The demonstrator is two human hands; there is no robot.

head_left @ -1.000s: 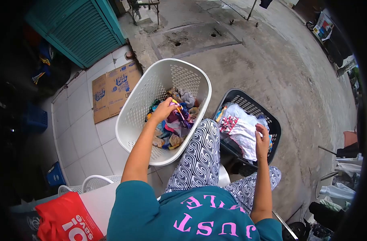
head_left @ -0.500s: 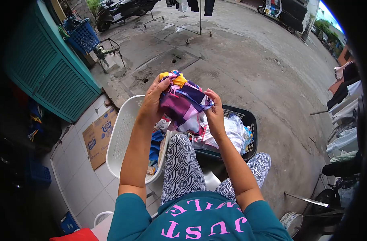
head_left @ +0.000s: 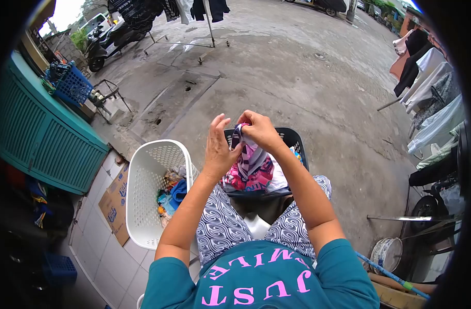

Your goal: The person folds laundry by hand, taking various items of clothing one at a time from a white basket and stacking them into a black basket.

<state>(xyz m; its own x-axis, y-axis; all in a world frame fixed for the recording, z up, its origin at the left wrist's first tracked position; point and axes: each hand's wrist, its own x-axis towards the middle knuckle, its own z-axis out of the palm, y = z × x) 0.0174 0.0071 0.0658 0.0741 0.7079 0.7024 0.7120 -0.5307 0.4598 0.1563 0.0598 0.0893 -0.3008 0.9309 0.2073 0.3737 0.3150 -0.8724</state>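
A colourful printed cloth [head_left: 252, 166], pink, purple and white, hangs bunched between my hands above the dark basket [head_left: 297, 146]. My right hand [head_left: 259, 131] pinches its gathered top edge. My left hand [head_left: 218, 147] has its upper fingers raised and apart, while its thumb side touches the cloth. Beneath the cloth, white and printed clothes [head_left: 279, 177] lie in the dark basket. To the left stands a white basket [head_left: 158, 147] with blue and multicoloured clothes [head_left: 177, 194] inside.
Teal louvred doors [head_left: 55, 139] stand at left, near flattened cardboard [head_left: 113, 206] on tiles. A blue basket [head_left: 73, 85] and a motorcycle [head_left: 109, 46] are farther back. Clothes hang on a rack [head_left: 212, 26] ahead and along the right side. A white bucket [head_left: 386, 255] sits lower right.
The cloth, spread between both hands before, is now gathered and hangs lower over the dark basket. My left hand's fingers have lifted apart. The head view has shifted.
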